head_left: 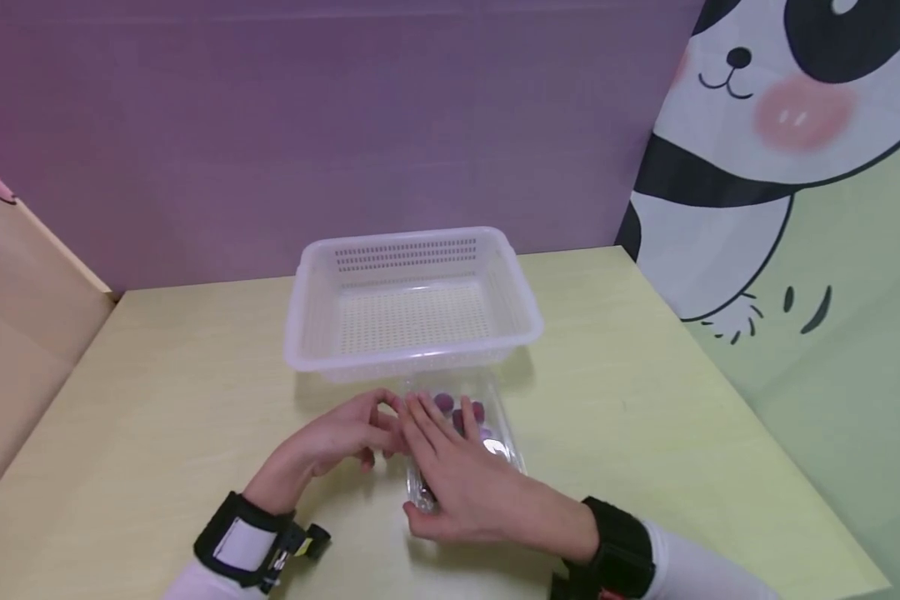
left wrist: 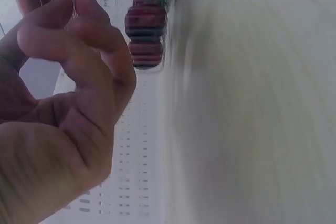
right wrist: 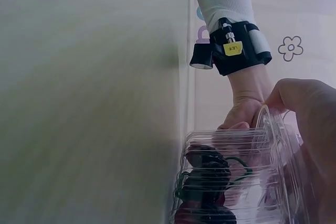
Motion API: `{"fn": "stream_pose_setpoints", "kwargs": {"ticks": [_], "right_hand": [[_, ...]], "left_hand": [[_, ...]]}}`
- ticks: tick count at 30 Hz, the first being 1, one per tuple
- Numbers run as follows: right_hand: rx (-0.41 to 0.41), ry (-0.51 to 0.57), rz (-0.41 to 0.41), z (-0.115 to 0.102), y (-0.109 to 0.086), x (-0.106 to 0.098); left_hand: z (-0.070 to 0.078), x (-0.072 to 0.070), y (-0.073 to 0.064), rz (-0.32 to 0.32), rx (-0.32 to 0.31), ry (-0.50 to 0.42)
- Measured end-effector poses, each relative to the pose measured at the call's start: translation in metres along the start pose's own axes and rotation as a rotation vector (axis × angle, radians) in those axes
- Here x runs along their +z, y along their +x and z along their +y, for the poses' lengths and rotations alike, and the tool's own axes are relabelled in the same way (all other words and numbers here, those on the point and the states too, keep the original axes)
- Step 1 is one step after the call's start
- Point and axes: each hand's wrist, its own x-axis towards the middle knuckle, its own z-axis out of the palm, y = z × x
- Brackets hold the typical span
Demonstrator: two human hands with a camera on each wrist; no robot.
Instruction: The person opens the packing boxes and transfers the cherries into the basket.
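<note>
Head view: a right hand (head_left: pixel 461 483) lay straight-fingered across a clear clamshell (head_left: pixel 499 421) of dark-red fruit (head_left: pixel 444 402); the left hand (head_left: pixel 348 432) curled its fingers at the edge, grip unclear.

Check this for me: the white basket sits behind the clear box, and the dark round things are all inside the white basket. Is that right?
Not quite. The dark round things are inside the clear box, not the white basket; the head view shows this. The white basket does sit behind the clear box, just as you said.
</note>
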Motion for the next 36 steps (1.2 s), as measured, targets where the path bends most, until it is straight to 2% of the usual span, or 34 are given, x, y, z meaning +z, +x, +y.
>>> {"fn": "stream_pose_setpoints", "kwargs": {"ticks": [12, 18, 28, 36], "right_hand": [[-0.029, -0.006, -0.007, 0.001, 0.001, 0.001], [-0.029, 0.017, -0.009, 0.003, 0.003, 0.0], [-0.048, 0.039, 0.028, 0.003, 0.004, 0.001], [-0.053, 0.006, 0.017, 0.0, 0.004, -0.001]], "left_hand": [[0.002, 0.011, 0.002, 0.047, -0.001, 0.02], [0.005, 0.013, 0.001, 0.107, -0.021, 0.071], [0.004, 0.018, 0.003, 0.253, -0.03, 0.121], [0.006, 0.018, 0.001, 0.276, -0.039, 0.149]]}}
